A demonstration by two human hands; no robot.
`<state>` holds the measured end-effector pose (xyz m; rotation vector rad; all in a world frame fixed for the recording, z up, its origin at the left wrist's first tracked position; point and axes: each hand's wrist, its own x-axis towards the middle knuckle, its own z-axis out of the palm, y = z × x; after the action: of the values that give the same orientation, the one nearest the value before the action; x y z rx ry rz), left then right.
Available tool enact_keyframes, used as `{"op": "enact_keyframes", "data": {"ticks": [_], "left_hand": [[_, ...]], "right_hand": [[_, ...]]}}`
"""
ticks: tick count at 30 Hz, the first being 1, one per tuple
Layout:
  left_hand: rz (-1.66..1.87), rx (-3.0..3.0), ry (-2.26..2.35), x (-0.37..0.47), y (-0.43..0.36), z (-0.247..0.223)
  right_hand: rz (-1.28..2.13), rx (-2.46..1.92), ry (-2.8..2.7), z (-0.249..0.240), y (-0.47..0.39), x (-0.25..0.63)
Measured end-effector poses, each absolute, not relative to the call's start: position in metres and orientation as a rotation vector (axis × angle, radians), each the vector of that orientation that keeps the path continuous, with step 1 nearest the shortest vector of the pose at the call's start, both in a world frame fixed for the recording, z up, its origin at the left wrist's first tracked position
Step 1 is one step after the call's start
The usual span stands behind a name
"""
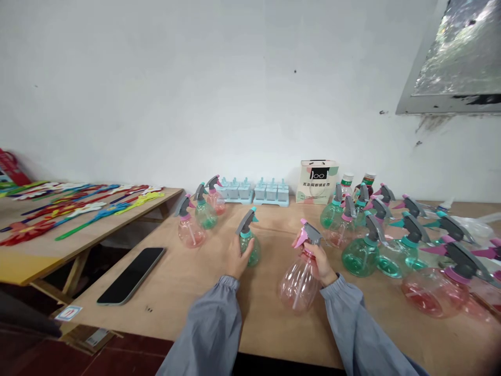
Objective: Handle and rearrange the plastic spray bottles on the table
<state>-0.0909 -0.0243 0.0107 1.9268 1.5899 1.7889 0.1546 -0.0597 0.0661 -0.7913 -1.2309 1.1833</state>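
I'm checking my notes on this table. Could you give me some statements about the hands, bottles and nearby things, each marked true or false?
1. The left hand grips a green bottle. True.
2. The right hand grips a green bottle too. False: the right hand grips a pink bottle.
3. The phone lies to the left of the left hand. True.
4. The blue molds are left of the bag. True.
5. The bag lies flat. False: the bag stands upright.
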Motion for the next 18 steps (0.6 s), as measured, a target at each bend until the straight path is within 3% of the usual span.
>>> {"op": "enact_keyframes", "data": {"ticks": [6,18], "left_hand": [[1.757,1.963,1.595,-0.0943,-0.0240,0.0095],[1.762,1.982,1.577,-0.0942,-0.0255,0.0118]], "right_hand": [[1.358,-0.789,-1.225,0.0665,-0.0610,0.1521],[1.355,-0.781,-1.295,0.0662,-0.0638,0.1532]]}}
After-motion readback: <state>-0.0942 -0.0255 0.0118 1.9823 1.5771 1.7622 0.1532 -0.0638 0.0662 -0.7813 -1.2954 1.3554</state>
